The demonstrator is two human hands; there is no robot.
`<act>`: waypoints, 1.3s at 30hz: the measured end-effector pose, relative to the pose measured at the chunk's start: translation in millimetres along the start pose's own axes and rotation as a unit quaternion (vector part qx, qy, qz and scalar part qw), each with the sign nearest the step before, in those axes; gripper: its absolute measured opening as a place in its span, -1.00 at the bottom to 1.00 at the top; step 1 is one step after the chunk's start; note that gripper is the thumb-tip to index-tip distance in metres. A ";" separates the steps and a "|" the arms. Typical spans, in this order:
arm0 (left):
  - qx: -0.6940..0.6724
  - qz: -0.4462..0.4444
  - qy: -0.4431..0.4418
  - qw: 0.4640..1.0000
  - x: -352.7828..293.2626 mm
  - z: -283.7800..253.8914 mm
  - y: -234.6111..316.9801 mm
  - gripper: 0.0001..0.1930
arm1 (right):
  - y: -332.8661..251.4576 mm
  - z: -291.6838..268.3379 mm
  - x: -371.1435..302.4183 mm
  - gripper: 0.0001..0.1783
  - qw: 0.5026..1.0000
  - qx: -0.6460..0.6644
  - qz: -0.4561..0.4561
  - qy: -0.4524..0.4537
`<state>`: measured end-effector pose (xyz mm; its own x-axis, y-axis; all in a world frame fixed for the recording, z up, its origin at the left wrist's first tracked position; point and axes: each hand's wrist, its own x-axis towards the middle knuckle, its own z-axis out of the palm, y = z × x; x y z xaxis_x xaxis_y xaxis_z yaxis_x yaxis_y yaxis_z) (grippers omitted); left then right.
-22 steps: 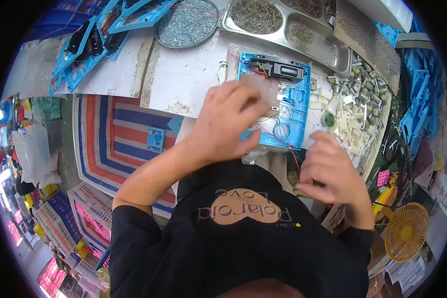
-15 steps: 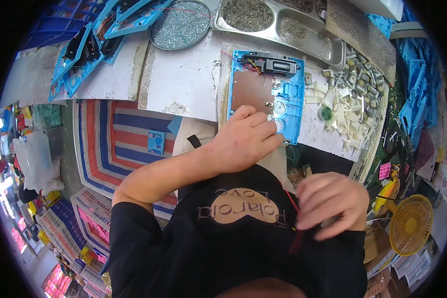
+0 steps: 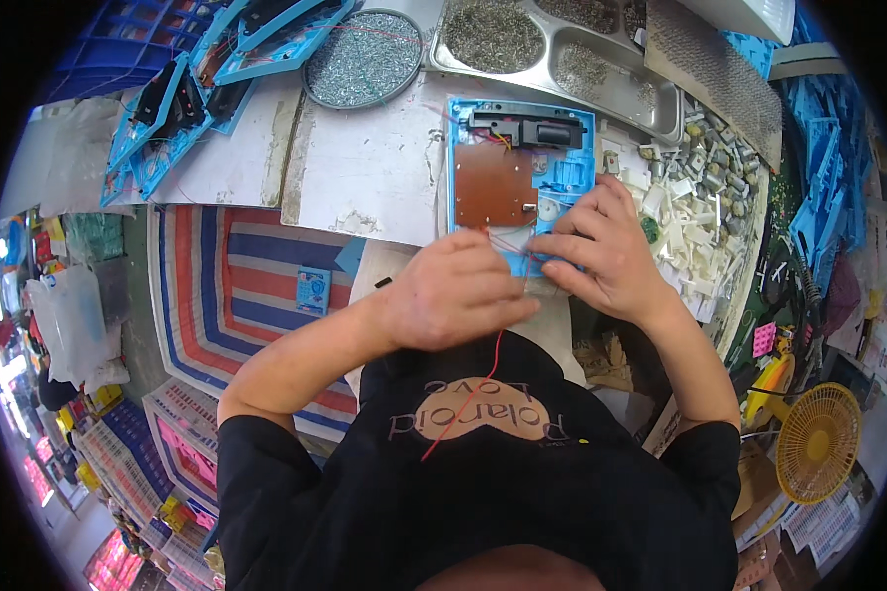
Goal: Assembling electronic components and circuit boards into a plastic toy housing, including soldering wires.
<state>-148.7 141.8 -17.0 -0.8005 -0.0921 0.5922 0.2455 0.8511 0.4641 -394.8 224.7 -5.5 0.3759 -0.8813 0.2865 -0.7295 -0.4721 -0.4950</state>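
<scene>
A blue plastic casing (image 3: 588,163) lies on the bench in front of me, with a brown circuit board (image 3: 493,185) and a black module (image 3: 537,131) inside. At its near left corner my left hand (image 3: 460,293) is closed, its fingers curled over the edge; what they hold is hidden. My right hand (image 3: 598,246) comes in from the near right, fingertips pinched over the casing's near side at a thin red wire. The slack of the red wire (image 3: 496,350) hangs from between the hands down across my black shirt. Thin wire strands stretch between both hands' fingertips.
White plastic pieces (image 3: 675,241) and small metal parts are heaped right of the casing. Behind it stand a metal tray (image 3: 665,103) and a round tray of screws (image 3: 363,59). Blue casings (image 3: 172,128) pile at left. A yellow fan (image 3: 816,445) stands at right.
My right hand has come up from beside my body to the casing, bringing the red wire. My left hand has shifted slightly left and nearer to me. The casing has moved slightly left.
</scene>
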 end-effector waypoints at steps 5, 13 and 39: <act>-0.067 -0.107 -0.018 0.992 -23.3 -7.2 10.0 -0.75 | -16.1 -0.9 -2.2 -0.75 0.999 -0.032 0.023 -0.018; -0.080 -0.188 -0.005 0.979 -21.1 -25.1 12.4 -0.78 | -42.4 14.9 0.4 -0.71 0.996 -0.059 0.051 0.038; -0.706 -0.543 0.011 0.455 -128.8 9.3 56.3 -0.60 | -72.6 66.5 27.5 -0.69 0.995 -0.057 0.057 0.062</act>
<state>-36.9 206.4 -73.3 -0.8665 -0.0805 -0.4927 -0.1695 -0.8808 0.4420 -293.5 233.2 -16.2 0.2183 -0.9164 0.3356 -0.8258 -0.3567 -0.4368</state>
